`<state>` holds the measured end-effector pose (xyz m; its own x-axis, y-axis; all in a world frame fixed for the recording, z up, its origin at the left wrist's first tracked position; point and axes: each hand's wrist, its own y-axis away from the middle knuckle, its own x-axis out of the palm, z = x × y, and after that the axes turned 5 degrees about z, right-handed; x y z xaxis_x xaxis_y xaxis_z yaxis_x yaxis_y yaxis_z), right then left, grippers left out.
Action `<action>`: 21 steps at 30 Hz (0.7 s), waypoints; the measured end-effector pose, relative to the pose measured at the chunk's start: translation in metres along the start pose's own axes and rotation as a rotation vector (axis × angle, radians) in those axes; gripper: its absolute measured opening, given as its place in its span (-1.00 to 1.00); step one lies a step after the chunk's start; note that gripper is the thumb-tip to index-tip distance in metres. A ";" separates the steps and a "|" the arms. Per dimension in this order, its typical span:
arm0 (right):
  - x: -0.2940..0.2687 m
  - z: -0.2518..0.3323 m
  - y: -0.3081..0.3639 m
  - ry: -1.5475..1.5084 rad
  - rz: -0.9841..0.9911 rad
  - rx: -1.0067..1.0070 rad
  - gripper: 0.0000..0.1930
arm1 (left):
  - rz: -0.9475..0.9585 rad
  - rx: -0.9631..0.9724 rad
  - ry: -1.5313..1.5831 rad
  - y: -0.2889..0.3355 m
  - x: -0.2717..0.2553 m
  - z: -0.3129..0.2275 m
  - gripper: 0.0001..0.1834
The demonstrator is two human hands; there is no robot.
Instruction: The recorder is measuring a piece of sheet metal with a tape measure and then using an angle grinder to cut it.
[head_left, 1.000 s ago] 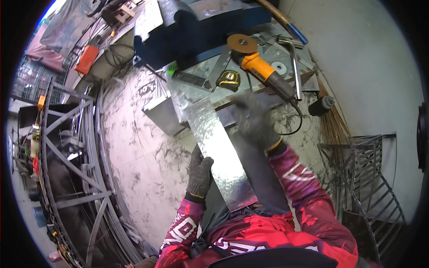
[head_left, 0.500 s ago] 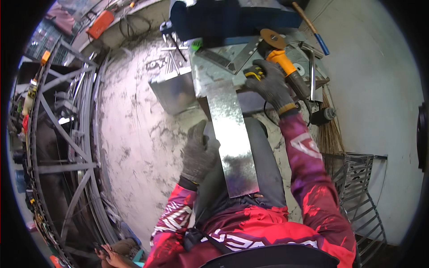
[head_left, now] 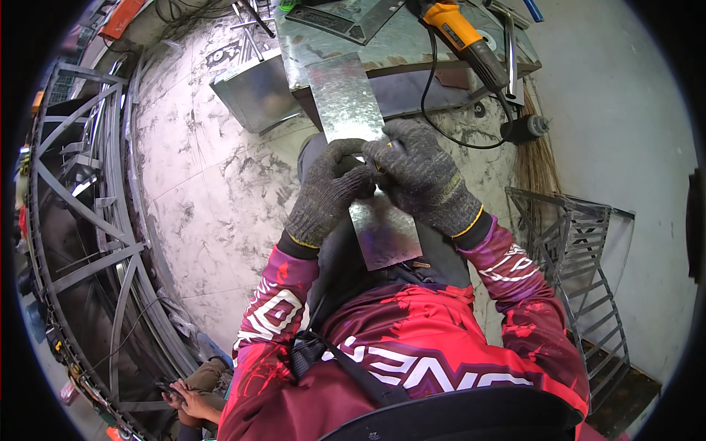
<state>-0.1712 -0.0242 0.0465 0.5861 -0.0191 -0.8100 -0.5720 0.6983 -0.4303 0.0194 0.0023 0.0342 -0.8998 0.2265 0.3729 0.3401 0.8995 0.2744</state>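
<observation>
A long strip of shiny galvanized sheet metal [head_left: 346, 95] rests across my lap, its far end on the edge of the metal-topped workbench [head_left: 412, 55]. Both my hands wear grey knit gloves and meet above the strip's middle. My left hand [head_left: 323, 192] is closed, fingers bent toward the right one. My right hand [head_left: 426, 180] is closed too, around a small yellow-and-black tool that mostly hides in the fingers; only a speck of yellow shows. What the left fingertips pinch, if anything, cannot be made out.
An orange-and-black angle grinder [head_left: 467, 40] lies on the bench, its cord hanging down. Behind the strip lies a metal square [head_left: 334, 23]. A sheet-metal box [head_left: 257, 92] stands left of the bench. Steel trusses [head_left: 92, 213] line the left; a metal rack [head_left: 588, 250] stands right. Another person's hands [head_left: 187, 400] show lower left.
My right hand has come back from beside the grinder, bringing the small yellow-and-black tool. The left hand has moved right to meet it over the strip. The view has shifted.
</observation>
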 end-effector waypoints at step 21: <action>0.006 -0.042 -0.022 0.209 0.163 -0.144 -0.52 | -0.102 -0.081 -0.367 -0.020 -0.047 -0.038 -0.88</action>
<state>-0.1795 -0.0698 0.0339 0.3579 -0.0721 -0.9310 -0.7328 0.5962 -0.3279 0.0656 -0.0410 0.0450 -0.9632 0.2689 0.0025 0.2508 0.8951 0.3686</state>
